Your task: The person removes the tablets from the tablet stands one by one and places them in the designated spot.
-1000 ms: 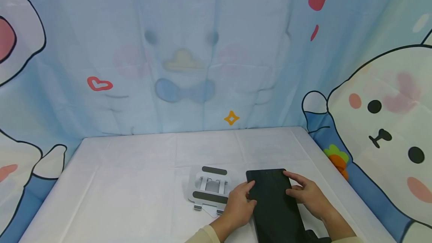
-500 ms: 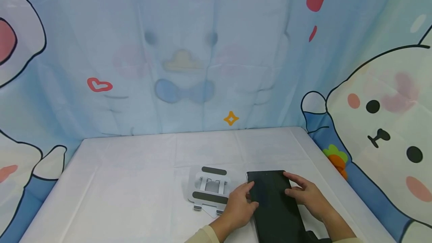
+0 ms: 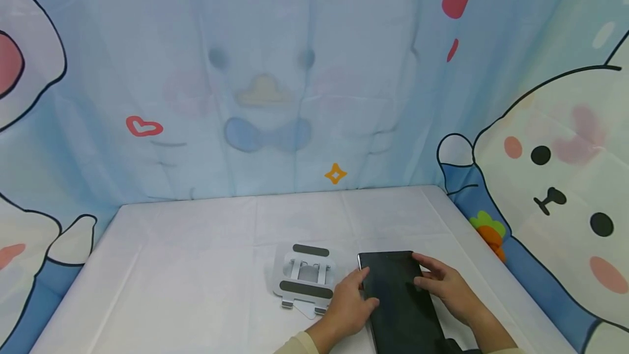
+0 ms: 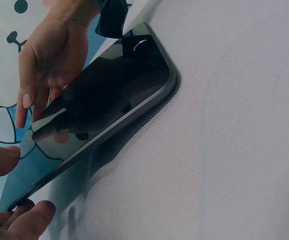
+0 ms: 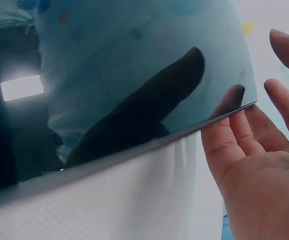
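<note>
Slanting, the black tablet [image 3: 400, 299] has its left edge pinched by the left hand [image 3: 346, 305] and its right edge touched by the right hand [image 3: 451, 291] — grip unclear — over white tablecloth [image 3: 182, 272], near a silver folding stand [image 3: 306, 289].

Tablet [image 3: 400, 310] glossy, reflective; tablecloth [image 3: 187, 272] woven, matt.

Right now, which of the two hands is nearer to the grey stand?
Left. The left hand is close beside the grey stand, gripping the facing edge of the black tablet; the right hand is farther, across the tablet at its opposite edge.
</note>
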`<state>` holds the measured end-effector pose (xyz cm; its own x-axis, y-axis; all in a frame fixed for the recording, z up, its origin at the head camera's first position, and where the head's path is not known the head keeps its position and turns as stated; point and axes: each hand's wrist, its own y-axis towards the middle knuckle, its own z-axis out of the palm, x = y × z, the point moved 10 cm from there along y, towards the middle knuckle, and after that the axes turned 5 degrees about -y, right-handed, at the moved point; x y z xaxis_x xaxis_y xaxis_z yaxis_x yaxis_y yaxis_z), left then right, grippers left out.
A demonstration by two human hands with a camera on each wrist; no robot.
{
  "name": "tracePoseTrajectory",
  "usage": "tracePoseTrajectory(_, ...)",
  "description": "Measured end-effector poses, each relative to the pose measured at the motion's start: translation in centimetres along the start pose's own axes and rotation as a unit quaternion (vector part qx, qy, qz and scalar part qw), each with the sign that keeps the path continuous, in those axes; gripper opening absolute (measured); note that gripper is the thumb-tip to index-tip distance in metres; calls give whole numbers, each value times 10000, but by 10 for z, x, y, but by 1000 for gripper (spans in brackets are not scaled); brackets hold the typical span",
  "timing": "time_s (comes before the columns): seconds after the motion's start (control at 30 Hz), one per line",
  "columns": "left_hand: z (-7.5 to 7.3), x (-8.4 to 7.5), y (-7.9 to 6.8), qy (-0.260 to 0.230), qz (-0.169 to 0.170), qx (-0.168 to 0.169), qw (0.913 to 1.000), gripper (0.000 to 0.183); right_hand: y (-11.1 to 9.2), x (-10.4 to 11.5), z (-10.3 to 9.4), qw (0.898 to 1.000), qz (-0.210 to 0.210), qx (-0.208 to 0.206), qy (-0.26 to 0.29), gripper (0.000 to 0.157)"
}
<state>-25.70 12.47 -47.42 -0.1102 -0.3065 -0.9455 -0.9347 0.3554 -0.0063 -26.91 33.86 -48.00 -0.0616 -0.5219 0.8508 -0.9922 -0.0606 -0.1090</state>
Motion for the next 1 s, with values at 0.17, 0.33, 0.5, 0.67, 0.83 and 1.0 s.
tracePoseTrajectory(0.17,0,1,-2,-23,-27,-10,10000,60,0,0,1,10000,5,12,46,70)
tracePoseTrajectory(0.33,0,0,-3,-61,-22,-22,10000,60,-1,-1,1,10000,-24,22,94,68)
tracePoseTrajectory(0.5,1,2,-4,-45,-112,-29,9999,60,0,-4,2,9999,-14,120,111,68)
tracePoseTrajectory(0.67,2,4,-4,20,-202,-37,9998,60,0,-6,4,9994,8,308,165,68)
tracePoseTrajectory(0.83,3,6,-4,-13,-223,-34,9997,61,1,-8,6,9990,18,365,255,68)
tracePoseTrajectory(1.0,5,8,-3,-7,-334,-38,9994,62,2,-8,6,9993,37,319,176,68)
